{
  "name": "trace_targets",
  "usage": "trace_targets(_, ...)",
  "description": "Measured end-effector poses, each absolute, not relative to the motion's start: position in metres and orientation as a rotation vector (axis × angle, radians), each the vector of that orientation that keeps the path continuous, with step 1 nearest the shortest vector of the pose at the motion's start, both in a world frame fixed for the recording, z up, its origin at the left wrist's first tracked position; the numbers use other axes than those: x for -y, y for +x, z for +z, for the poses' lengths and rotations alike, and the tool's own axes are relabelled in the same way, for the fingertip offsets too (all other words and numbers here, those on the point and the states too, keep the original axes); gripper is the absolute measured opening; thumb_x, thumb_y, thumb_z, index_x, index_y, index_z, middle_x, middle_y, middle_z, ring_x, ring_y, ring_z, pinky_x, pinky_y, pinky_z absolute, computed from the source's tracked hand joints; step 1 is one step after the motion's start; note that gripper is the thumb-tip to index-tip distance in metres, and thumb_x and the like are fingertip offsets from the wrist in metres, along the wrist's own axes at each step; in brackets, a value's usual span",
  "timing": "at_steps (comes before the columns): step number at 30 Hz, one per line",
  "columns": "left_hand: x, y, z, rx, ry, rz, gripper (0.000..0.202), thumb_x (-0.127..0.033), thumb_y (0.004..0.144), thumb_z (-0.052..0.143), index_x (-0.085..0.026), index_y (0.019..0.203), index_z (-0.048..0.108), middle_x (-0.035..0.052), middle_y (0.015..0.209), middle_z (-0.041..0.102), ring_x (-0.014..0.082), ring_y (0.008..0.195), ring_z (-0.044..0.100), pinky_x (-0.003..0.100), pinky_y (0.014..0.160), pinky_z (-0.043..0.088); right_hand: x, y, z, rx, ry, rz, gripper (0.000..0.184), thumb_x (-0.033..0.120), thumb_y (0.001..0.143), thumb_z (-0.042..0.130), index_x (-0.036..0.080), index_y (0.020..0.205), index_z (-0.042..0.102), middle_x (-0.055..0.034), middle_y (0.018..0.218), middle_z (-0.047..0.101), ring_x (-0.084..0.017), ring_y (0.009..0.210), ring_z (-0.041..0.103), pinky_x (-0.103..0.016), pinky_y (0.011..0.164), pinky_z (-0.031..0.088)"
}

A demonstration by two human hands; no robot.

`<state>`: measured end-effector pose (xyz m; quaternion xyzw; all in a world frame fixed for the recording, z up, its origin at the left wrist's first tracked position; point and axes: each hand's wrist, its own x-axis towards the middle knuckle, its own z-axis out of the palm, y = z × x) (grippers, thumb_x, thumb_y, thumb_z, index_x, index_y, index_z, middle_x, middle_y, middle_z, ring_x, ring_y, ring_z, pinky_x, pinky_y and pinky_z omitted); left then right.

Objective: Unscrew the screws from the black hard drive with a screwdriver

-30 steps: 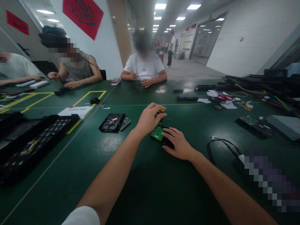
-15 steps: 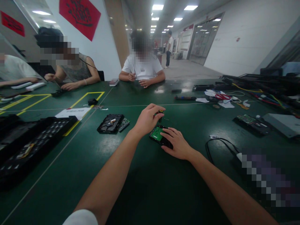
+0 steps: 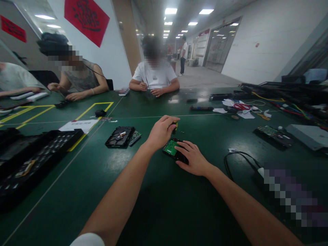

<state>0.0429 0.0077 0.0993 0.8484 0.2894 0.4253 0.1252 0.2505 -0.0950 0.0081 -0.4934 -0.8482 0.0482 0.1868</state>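
My left hand [image 3: 162, 132] is closed around a short screwdriver [image 3: 175, 127] with a black and yellow handle, held upright above the far edge of a hard drive [image 3: 170, 147]. The screwdriver's tip cannot be made out. On the drive's upper face a green circuit board shows. My right hand [image 3: 192, 158] grips the drive's right part, fingers across the top and thumb at the near edge, covering much of that side. Several tiny screws [image 3: 181, 132] lie on the table just beyond the drive.
To the left lie a black drive casing [image 3: 120, 137] and a loose circuit board [image 3: 135, 138]. A long black tray [image 3: 51, 155] stands far left. On the right are another drive [image 3: 274, 136], a grey metal box [image 3: 309, 136] and a black cable [image 3: 227, 160]. Co-workers sit across the table.
Little differs. The camera view has shifted slightly; my left hand stays on the screwdriver over the drive, and my right hand stays on the drive.
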Motion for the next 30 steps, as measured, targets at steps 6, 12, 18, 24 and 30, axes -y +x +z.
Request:
trace_targets(6, -0.0096, 0.0408, 0.0997, -0.758, 2.447, 1.22, 0.036, -0.007, 0.101, 0.051, -0.022, 0.127, 0.072, 0.0075, 0.124, 0.074, 0.0202, 0.115, 0.069, 0.038, 0.102, 0.056, 0.0951, 0.2512, 0.009, 2.384, -1.396, 0.145, 0.065, 0.051, 0.096, 0.067, 0.028, 0.155, 0.052, -0.0117, 0.165, 0.044, -0.04, 0.154, 0.031, -0.065, 0.12, 0.032)
trace_targets(12, -0.0085, 0.0407, 0.1004, -0.773, 2.435, 1.223, 0.035, -0.009, 0.1, 0.055, -0.023, 0.126, 0.074, 0.0081, 0.12, 0.073, 0.0199, 0.111, 0.07, 0.037, 0.1, 0.057, 0.0946, 0.2514, 0.0078, 2.38, -1.387, 0.13, 0.065, 0.05, 0.096, 0.067, 0.029, 0.155, 0.051, -0.011, 0.165, 0.044, -0.04, 0.155, 0.031, -0.066, 0.12, 0.033)
trace_targets(18, -0.0095, 0.04, 0.0999, -0.796, 2.45, 1.231, 0.033, -0.01, 0.101, 0.056, -0.022, 0.126, 0.073, 0.008, 0.12, 0.073, 0.0194, 0.112, 0.07, 0.038, 0.102, 0.057, 0.0945, 0.2511, 0.0072, 2.381, -1.376, 0.127, 0.065, 0.049, 0.096, 0.067, 0.03, 0.155, 0.05, -0.0101, 0.165, 0.044, -0.04, 0.154, 0.032, -0.065, 0.12, 0.033)
trace_targets(24, -0.0098, 0.0419, 0.0983, -0.844, 2.439, 1.297, 0.028, -0.01, 0.099, 0.06, -0.021, 0.121, 0.072, 0.0071, 0.122, 0.075, 0.0212, 0.116, 0.07, 0.039, 0.104, 0.056, 0.0943, 0.2511, 0.0083, 2.392, -1.397, 0.136, 0.065, 0.049, 0.095, 0.068, 0.028, 0.154, 0.052, -0.0112, 0.165, 0.043, -0.041, 0.154, 0.032, -0.065, 0.119, 0.035)
trace_targets(30, -0.0088, 0.0445, 0.0939, -1.004, 2.418, 1.288, 0.026, -0.024, 0.097, 0.07, -0.024, 0.123, 0.071, 0.0075, 0.118, 0.071, 0.0206, 0.099, 0.072, 0.036, 0.091, 0.059, 0.0941, 0.2511, 0.0086, 2.394, -1.393, 0.129, 0.064, 0.049, 0.096, 0.067, 0.028, 0.154, 0.052, -0.0114, 0.165, 0.044, -0.041, 0.154, 0.033, -0.066, 0.119, 0.034)
